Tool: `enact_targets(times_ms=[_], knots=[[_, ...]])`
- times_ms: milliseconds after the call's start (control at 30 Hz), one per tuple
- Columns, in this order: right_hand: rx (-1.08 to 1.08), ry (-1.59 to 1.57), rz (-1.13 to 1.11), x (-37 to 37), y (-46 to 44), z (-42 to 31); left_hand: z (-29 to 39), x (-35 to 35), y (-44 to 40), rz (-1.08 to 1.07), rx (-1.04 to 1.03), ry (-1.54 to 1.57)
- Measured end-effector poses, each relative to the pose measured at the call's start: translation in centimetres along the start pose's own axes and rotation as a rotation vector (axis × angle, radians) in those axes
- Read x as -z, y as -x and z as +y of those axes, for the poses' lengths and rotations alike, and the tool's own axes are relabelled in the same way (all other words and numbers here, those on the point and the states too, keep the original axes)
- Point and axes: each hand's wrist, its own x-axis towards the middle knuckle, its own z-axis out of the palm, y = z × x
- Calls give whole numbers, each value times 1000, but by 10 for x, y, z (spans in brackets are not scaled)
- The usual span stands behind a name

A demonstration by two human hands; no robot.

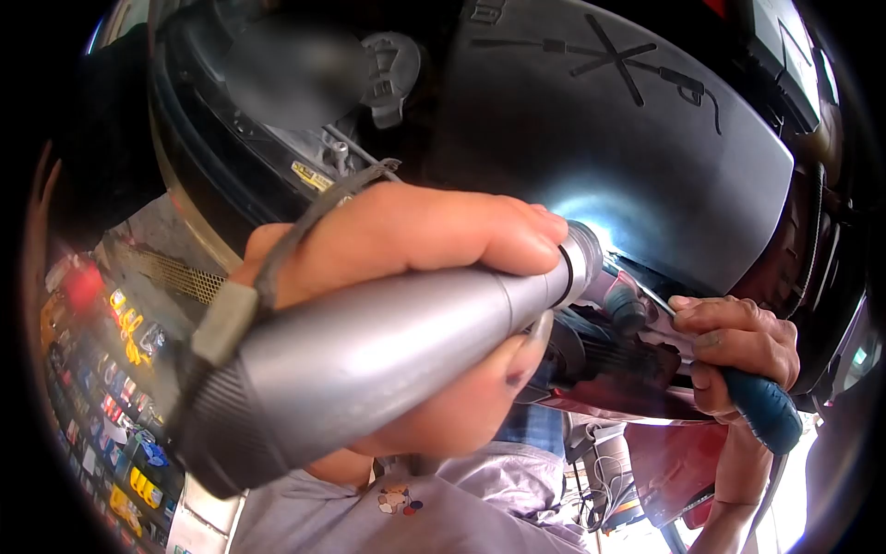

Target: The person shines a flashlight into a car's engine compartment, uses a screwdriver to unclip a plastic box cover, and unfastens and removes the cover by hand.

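My left hand (415, 231) is wrapped round a grey metal flashlight (388, 355), large in the middle of the view. Its lit head points right and throws a bright spot onto a black plastic cover (609, 157). A wrist strap (314, 217) loops from the flashlight's rear over the hand. At the right, my right hand (743, 342) grips the dark blue handle of a screwdriver (764, 411). The thin metal shaft runs up and left toward the lit gap under the cover. The tip is hard to make out. Beside the shaft sits a small dark teal cylindrical part (626, 307).
This is a vehicle's engine bay, with a black curved trim (212, 138) at upper left and red bodywork (669, 471) at lower right. A crossed-out spray-gun symbol is moulded into the cover. Colourful packaged goods (120, 397) fill the lower left. Loose cables (604, 489) hang below.
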Motion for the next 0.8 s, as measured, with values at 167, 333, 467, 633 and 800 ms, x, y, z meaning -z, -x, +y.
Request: enact_targets(times_ms=[167, 333, 467, 633, 800], knots=[[10, 37, 0, -4, -7, -6, 2, 1, 0, 3, 1, 9], [-23, 46, -31, -3, -4, -8, -7, -3, 2, 40, -5, 72], [-64, 47, -36, -5, -2, -11, -35, -19, 23, 222, -44, 261], [-82, 84, -71, -2, -6, -13, -27, -8, 11, 179, -5, 240], [-122, 53, -54, 1, -4, -9, -29, -8, 5, 182, -1, 239]])
